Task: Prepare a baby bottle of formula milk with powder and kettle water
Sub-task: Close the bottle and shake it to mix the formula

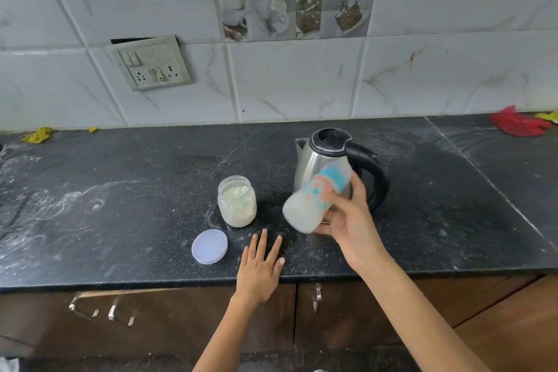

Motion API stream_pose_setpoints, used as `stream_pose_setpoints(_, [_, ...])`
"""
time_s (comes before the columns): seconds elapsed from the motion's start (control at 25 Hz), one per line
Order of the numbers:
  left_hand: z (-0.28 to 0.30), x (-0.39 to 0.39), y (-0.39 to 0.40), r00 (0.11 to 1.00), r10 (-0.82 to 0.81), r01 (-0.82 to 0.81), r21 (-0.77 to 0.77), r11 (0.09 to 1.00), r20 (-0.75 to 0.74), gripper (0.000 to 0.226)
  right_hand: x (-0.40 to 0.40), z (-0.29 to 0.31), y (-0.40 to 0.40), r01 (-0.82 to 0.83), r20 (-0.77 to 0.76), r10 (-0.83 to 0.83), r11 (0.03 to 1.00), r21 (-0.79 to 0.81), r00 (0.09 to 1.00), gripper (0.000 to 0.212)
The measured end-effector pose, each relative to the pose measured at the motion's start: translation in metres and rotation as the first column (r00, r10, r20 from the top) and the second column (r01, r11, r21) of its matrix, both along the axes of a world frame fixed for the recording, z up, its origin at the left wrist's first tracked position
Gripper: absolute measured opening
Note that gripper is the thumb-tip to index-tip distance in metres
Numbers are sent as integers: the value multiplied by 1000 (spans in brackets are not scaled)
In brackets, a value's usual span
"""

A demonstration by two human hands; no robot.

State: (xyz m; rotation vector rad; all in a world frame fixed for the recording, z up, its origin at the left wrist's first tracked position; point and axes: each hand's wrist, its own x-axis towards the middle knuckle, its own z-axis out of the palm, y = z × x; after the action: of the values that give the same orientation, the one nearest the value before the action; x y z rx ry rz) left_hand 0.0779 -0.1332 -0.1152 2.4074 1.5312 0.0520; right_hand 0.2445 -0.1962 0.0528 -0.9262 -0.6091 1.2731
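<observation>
The baby bottle [314, 199] held white, milky liquid that filled its lower part; it was blurred, tilted with its base toward the person and its teal collar and clear cap pointing up and away. The right hand [350, 220] gripped it from the right, fingers curled round the upper body and thumb near the base. Just behind that hand stood the kettle [326, 160], brushed steel with a black lid and a black curved handle, its lid closed. To the left of the bottle sat the open powder jar [237, 202], clear and rounded, more than half full of pale powder. The left hand [261, 266] lay flat on the speckled black countertop [120, 220], fingers spread and straight. Just left of its fingertips lay the round, pale lid [209, 246], flat on the stone.
</observation>
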Motion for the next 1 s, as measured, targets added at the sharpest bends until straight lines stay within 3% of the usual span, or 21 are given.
stream_pose_setpoints(0.04, [2, 2, 0, 1000, 5, -5, -2, 1000, 3, 92, 3, 2, 1, 31, -24, -31, 1000, 3, 999, 72])
stream_pose_setpoints(0.2, [9, 1, -1, 1000, -20, 20, -28, 999, -6, 98, -7, -6, -13, -160, 116, 165, 986, -57, 979, 74])
stream_pose_setpoints(0.32, [8, 1, -1, 1000, -1, 2, -34, 999, 20, 88, 2, -6, -7, 52, -73, -54, 998, -26, 996, 63])
stream_pose_setpoints(0.48, [7, 0, -2, 989, 46, -44, -16, 999, 143, 59, -13, -7, -22, -212, 108, 220, 974, -80, 970, 69])
stream_pose_setpoints(0.52, [8, 1, -1, 989, 57, -55, -23, 998, 134, 62, -11, -9, -18, -165, 85, 169, 985, -55, 982, 68])
stream_pose_setpoints(0.6, [10, 3, -4, 991, 66, -59, -59, 997, 119, 90, -3, -4, -9, 9, -41, -9, 1000, 6, 999, 62])
stream_pose_setpoints(0.64, [13, 4, -7, 990, 76, -68, -77, 995, 116, 91, -3, 0, -8, 12, -55, -12, 1000, 9, 998, 62])
stream_pose_setpoints(0.76, [17, 2, -10, 963, 220, -186, -211, 960, 154, 74, -15, -2, -20, -265, 138, 268, 963, -42, 953, 76])
stream_pose_setpoints(0.8, [18, 1, -10, 959, 229, -194, -202, 960, 165, 75, -14, -2, -19, -268, 139, 271, 963, -39, 953, 77])
stream_pose_setpoints(0.92, [13, 4, -4, 953, 169, -143, -120, 982, 250, 106, 4, 2, -4, -3, -62, 5, 999, 35, 998, 69])
stream_pose_setpoints(1.0, [7, 3, -1, 961, 163, -141, -113, 984, 222, 105, 1, 4, -9, -110, 6, 110, 993, 30, 994, 68])
